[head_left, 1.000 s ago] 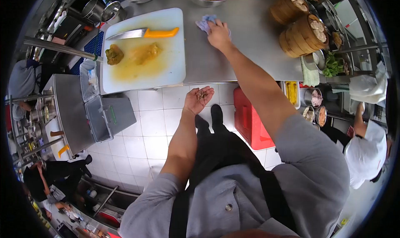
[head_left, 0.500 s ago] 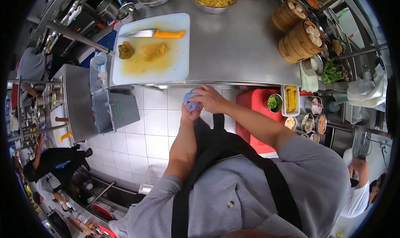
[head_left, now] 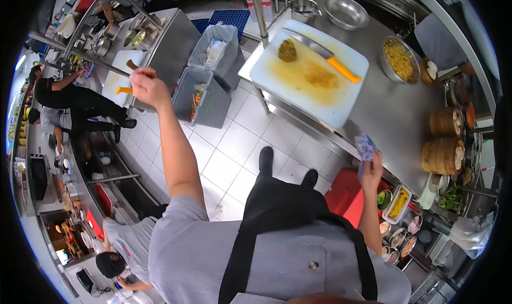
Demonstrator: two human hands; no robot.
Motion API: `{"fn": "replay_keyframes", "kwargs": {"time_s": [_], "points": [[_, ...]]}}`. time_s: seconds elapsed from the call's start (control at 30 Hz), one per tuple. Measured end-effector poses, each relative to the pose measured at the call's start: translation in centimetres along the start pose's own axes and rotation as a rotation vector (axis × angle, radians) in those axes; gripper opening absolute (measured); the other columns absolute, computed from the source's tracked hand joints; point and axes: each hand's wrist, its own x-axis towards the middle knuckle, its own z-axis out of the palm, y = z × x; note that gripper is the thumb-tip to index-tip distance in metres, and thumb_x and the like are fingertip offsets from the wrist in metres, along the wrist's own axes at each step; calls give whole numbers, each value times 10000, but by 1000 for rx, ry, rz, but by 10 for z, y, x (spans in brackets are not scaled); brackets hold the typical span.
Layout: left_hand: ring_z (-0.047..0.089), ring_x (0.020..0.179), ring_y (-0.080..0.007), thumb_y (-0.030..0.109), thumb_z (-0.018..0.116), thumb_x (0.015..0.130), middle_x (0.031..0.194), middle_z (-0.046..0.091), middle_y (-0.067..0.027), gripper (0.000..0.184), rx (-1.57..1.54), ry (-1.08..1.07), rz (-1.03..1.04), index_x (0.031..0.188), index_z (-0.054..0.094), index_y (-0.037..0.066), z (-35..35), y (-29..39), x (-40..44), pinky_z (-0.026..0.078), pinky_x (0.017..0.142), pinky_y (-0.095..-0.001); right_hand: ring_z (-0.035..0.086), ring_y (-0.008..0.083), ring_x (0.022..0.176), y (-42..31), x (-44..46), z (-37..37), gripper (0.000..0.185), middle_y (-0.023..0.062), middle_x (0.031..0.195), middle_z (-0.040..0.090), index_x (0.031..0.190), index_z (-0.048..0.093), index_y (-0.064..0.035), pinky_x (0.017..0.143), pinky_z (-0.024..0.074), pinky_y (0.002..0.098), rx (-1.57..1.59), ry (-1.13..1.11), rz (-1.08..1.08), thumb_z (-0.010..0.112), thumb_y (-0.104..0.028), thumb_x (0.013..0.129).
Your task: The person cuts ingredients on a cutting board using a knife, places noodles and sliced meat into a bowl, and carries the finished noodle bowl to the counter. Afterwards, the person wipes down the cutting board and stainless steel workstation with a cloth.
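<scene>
My right hand grips a bunched blue-purple cloth beside the front edge of the steel table. My left hand is stretched out to the left with curled fingers; what they hold, if anything, is hidden. From my view it overlaps a second cutting board, close to a brown handle and a yellow handle. On the near table, a white cutting board carries a yellow-handled knife, a dark greenish-brown lump and yellow-brown wet residue.
Grey bins stand between the two counters. To the right are a bowl of noodles, bamboo steamers, a red container and several small food tins. Co-workers stand at the left.
My hands were together around the cloth; now they are far apart, with the cloth in my right. My left hand has swung out to the left. The view has turned leftward.
</scene>
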Motion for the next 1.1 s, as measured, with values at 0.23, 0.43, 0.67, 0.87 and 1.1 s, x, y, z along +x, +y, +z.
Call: {"fn": "replay_keyframes", "kwargs": {"time_s": [0.23,0.43,0.67,0.87,1.1], "points": [[378,1400,-475,418,580,941,1554,310,-305,746,1398,-745,-302,1548,309,79,17,-196,28,347,1153,-455,554,356,1180,-70,21,34,369,197,1247,569,1246,599,42,1036,410,359,-325,163,36,504,38,890],[245,1425,-581,684,529,897,1636,166,-261,1041,660,-1031,-520,1608,62,83,-58,-315,-13,195,1098,-747,574,269,1120,-187,90,77,344,163,1222,575,1247,604,56,994,427,344,-164,196,-178,526,30,913],[401,1410,-378,631,463,962,1493,469,-205,816,-694,-374,-1539,1511,380,33,-4,-146,-61,269,1169,-559,575,282,1105,-335,199,379,307,179,1186,619,1204,637,12,939,468,377,417,106,-417,587,-80,915],[528,1292,-272,444,519,1018,1410,558,-142,624,-160,-218,-798,1412,494,-39,-55,-115,66,367,1119,-433,651,396,1052,-238,139,558,270,247,1085,694,1052,677,33,890,518,494,-32,-494,380,673,-189,897],[515,1221,-252,348,411,1053,1335,555,-111,466,102,-596,-631,1394,482,39,-101,-123,-202,368,993,-393,638,284,665,-326,99,492,138,127,703,646,846,650,-45,614,482,436,636,-612,346,640,-173,897]]}}
